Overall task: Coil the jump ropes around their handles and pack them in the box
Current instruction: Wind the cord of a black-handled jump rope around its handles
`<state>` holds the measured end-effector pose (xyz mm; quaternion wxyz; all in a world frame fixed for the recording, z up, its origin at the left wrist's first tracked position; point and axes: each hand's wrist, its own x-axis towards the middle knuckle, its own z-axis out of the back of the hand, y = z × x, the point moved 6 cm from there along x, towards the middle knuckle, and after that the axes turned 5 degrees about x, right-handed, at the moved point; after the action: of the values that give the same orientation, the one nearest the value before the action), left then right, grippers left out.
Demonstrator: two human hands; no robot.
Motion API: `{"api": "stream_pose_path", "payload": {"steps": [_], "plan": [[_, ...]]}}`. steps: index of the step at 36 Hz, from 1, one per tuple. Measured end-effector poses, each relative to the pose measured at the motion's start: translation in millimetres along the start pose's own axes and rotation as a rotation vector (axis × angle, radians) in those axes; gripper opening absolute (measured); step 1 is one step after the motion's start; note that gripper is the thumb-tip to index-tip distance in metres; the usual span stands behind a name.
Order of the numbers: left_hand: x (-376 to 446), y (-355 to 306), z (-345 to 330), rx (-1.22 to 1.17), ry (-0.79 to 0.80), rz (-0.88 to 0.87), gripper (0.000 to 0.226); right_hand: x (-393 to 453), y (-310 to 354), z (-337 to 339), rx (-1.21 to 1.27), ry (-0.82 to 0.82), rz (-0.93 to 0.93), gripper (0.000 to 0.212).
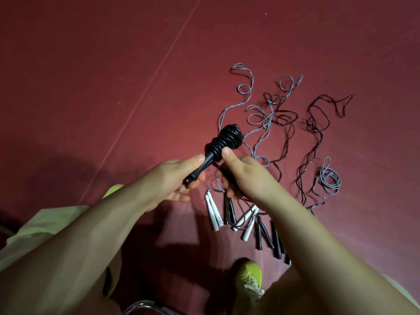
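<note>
The left hand grips the black handle low while the right hand pinches under the wound coil; judging by this, keep turns tight, tuck the tail, above the loose ropes on the floor.

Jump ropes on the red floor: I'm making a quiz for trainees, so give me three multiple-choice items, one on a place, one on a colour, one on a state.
1. Where do the loose ropes lie?
A. on the red floor
B. in a box
C. on a chair

2. What colour is the handle being held?
A. white
B. black
C. yellow

3. How is the held rope?
A. stretched straight
B. knotted in a bow
C. coiled around the handle

Answers: 1 A, they sprawl on the floor; 2 B, the handle in the left hand is black; 3 C, the coil sits above the left hand, the right hand's thumb on it.
</note>
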<state>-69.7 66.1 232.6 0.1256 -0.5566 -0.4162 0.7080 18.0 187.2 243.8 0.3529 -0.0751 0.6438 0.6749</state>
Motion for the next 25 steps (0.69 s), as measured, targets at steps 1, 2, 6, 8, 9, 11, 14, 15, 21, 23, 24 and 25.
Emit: {"api": "stream_pose_path", "payload": {"steps": [1,2,6,8,9,11,14,15,21,23,24,25], "plan": [[1,0,1,0.029,-0.035,0.001,0.040,1,-1,0,0.002,-0.003,-0.002,0.060],[2,0,2,0.053,-0.063,-0.002,0.039,1,-2,0,0.006,-0.006,-0.002,0.059],[7,-2,8,0.249,-0.140,-0.087,0.037,1,-3,-4,0.050,0.019,-0.019,0.056],[7,-4,12,0.448,-0.193,-0.152,0.034,1,-3,-6,0.078,0.022,-0.034,0.056],[6,-5,13,0.513,-0.224,-0.176,0.033,0,-3,-6,0.086,0.013,-0.038,0.057],[4,-8,14,0.557,-0.276,-0.212,0.032,0,-3,-4,0.083,-0.010,-0.031,0.057],[5,-9,13,0.497,-0.249,-0.243,0.036,0,1,-3,0.074,-0.021,0.000,0.049],[5,-9,11,0.426,-0.192,-0.245,0.037,-2,4,-3,0.090,-0.021,0.021,0.046],[-11,0,-23,-0.234,0.508,-0.033,0.056,-6,16,-8,0.265,0.054,0.132,0.040],[-21,-3,-34,-0.413,0.763,-0.032,0.064,-4,15,-9,0.420,0.081,0.134,0.039],[-24,-6,-38,-0.496,0.848,-0.045,0.065,-3,14,-9,0.501,0.090,0.130,0.036],[-26,-8,-41,-0.560,0.894,-0.046,0.067,-3,15,-9,0.554,0.108,0.132,0.035]]}}
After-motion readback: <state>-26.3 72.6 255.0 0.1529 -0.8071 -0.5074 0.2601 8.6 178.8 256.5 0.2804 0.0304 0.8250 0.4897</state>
